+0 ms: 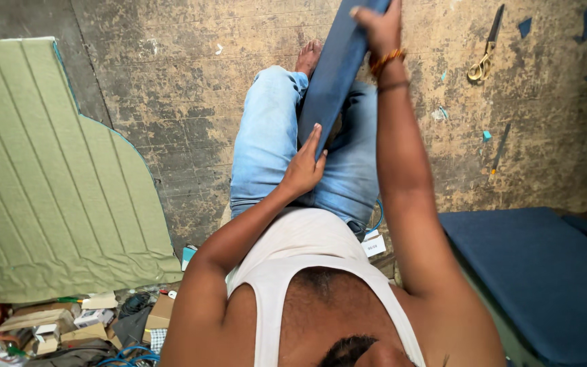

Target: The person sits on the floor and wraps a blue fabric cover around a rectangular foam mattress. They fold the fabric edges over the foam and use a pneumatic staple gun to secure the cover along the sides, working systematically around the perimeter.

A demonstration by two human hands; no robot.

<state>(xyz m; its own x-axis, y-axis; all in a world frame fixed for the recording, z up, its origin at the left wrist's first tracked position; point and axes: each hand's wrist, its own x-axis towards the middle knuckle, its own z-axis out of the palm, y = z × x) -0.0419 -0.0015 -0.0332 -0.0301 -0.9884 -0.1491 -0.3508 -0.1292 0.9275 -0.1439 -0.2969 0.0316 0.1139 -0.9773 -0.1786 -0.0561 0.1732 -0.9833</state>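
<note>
A long strip of dark blue material [334,68] runs from my lap up past the top edge of the view. My right hand [378,26] grips its far end, arm stretched out, with an orange bracelet on the wrist. My left hand [305,166] rests flat on the strip's near end, fingers together, pressing it against my thigh. I am seated on the floor in light blue jeans [266,136], one bare foot showing beyond the knee.
A quilted green padded panel [42,170] lies on the floor at left. Brass-handled scissors [485,47] lie at upper right, with blue scraps around. A dark blue cushion [545,278] sits at lower right. Boxes and clutter [69,326] crowd the lower left.
</note>
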